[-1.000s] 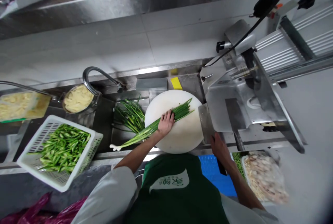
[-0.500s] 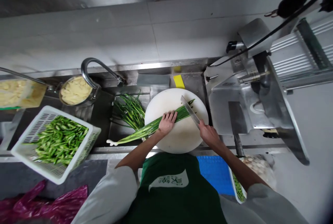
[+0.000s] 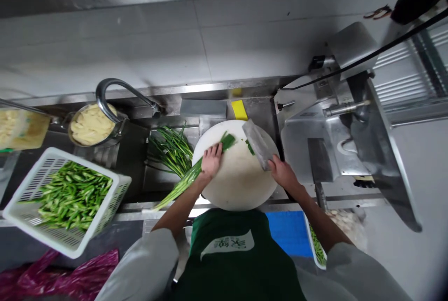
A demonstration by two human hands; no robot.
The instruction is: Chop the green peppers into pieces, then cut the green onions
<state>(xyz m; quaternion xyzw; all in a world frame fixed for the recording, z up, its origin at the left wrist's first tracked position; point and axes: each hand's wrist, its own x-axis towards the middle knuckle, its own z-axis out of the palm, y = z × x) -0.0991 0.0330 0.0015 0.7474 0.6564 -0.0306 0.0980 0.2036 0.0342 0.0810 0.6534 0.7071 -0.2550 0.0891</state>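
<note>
My left hand (image 3: 211, 162) is closed over a bunch of green onions (image 3: 182, 184) that lies slanted across the left side of a round white cutting board (image 3: 238, 184). The bunch's cut green end (image 3: 227, 141) pokes out past my fingers. My right hand (image 3: 283, 174) grips the handle of a cleaver (image 3: 257, 143), its wide blade tilted over the board's far right part. A small cut piece of green onion (image 3: 249, 147) lies on the board beside the blade.
More green onions (image 3: 171, 149) lie in the sink left of the board, under a curved tap (image 3: 115, 93). A white basket of cut green vegetables (image 3: 66, 196) stands at the left. A metal slicing machine (image 3: 343, 119) fills the right. A yellow sponge (image 3: 239, 109) sits behind the board.
The cleaver has cut the tip off the green onions and swung to the right. My left hand has pulled the bunch back to the left. A second ago my right hand was down by the counter's edge.
</note>
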